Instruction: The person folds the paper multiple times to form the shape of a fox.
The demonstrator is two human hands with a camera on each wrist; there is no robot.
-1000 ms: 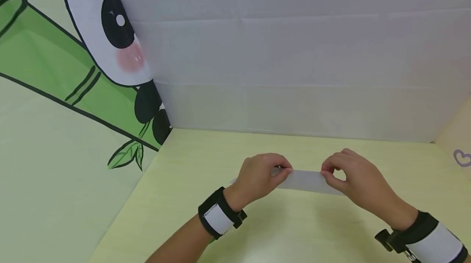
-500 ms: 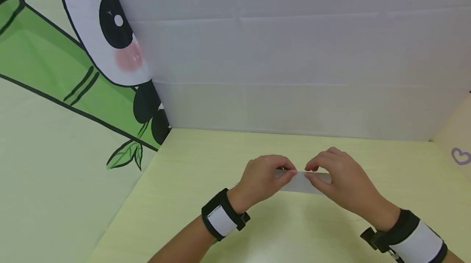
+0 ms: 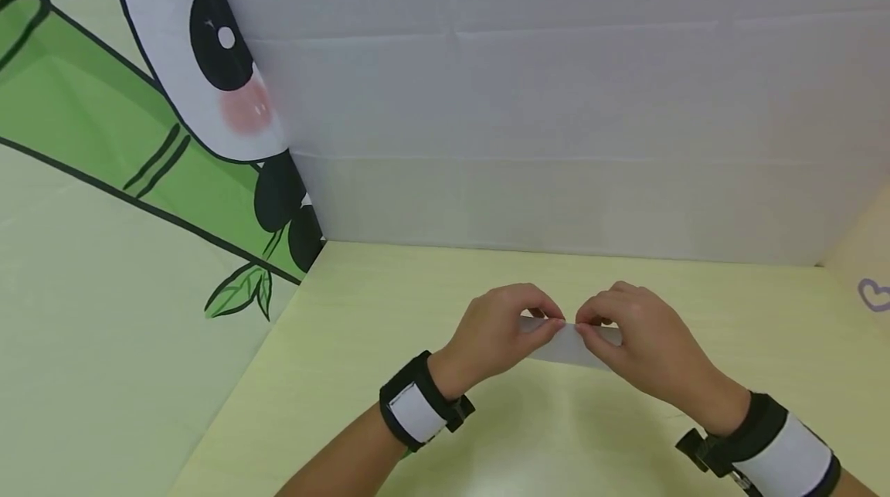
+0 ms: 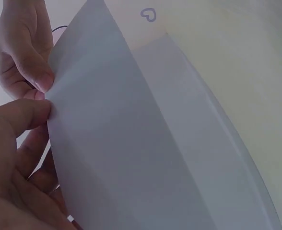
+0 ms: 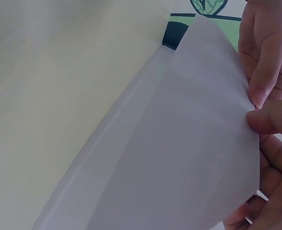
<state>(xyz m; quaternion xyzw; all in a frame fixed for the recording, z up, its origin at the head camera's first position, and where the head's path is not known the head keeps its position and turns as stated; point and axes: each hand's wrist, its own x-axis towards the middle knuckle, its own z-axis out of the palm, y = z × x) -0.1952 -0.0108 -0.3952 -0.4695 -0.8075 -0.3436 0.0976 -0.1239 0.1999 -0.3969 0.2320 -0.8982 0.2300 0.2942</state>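
A thin white sheet, apparently paper (image 3: 570,346), is held up above the table by its upper edge. In the head view it looks like a narrow pale band. My left hand (image 3: 501,335) pinches that edge between thumb and fingers. Close beside it, my right hand (image 3: 650,335) pinches the same edge, with a small gap between the two hands. From the left wrist, the sheet (image 4: 112,124) fills the middle as a broad flat face. The right wrist view shows the sheet (image 5: 193,124) slightly bent, with its corner near the top. Fingers behind the sheet are partly hidden.
Below the hands lies a pale yellow table (image 3: 389,288). A white backdrop (image 3: 542,134) rises behind it. On the left is a cloth (image 3: 69,110) printed with a panda and bamboo, and at the right edge a panel bears a purple heart (image 3: 874,296).
My right hand has moved left along the sheet's upper edge, close to the left hand. The left hand has shifted slightly right and still pinches the sheet.
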